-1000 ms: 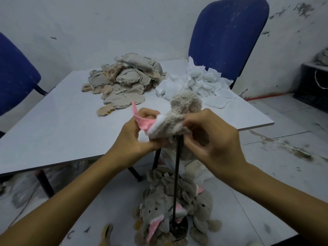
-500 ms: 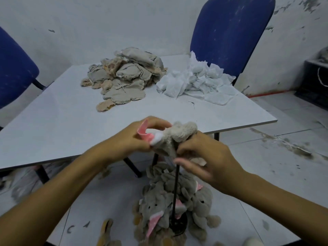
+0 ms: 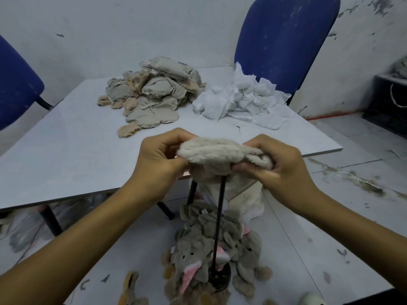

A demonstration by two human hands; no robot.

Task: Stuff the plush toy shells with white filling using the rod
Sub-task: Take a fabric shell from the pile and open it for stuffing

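Both my hands' fingers clamp the plush shell (image 3: 217,155) atop the rod (image 3: 218,225); hard downward push risks piercing its seam.

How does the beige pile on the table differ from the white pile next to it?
The beige pile is tan cloth with frayed edges, while the white pile is pale, thin and crumpled. The beige pile lies nearer the middle of the table; the white pile lies toward its right edge, before the blue chair. The beige pieces look flat and stacked; the white ones look loose. Neither hand touches either pile.
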